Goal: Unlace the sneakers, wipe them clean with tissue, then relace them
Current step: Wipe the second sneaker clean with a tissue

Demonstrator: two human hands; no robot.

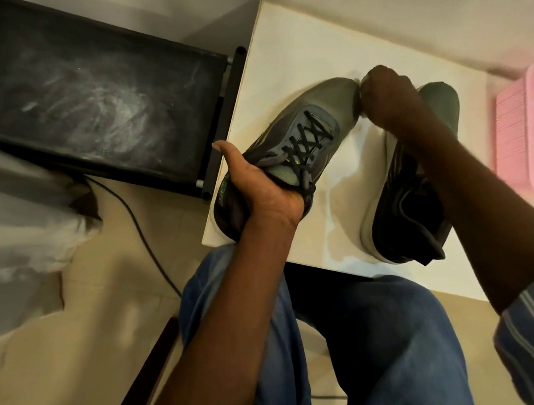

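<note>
I held the laced sneaker (285,141) on the white table (302,50), its long axis running from the heel at the table's near-left edge up to the toe, which pointed away from me and to the right. My left hand (257,190) was clamped around its heel and collar, thumb up along the outer side. It looked grey-green, with black laces (305,142) crossed over the tongue and a dull, smudged toe cap. My right hand (386,97) was bunched tight at the toe, perhaps on a tissue, though I couldn't see one clearly. The second sneaker (413,193) lay beside it under my right forearm, toe pointing away.
</note>
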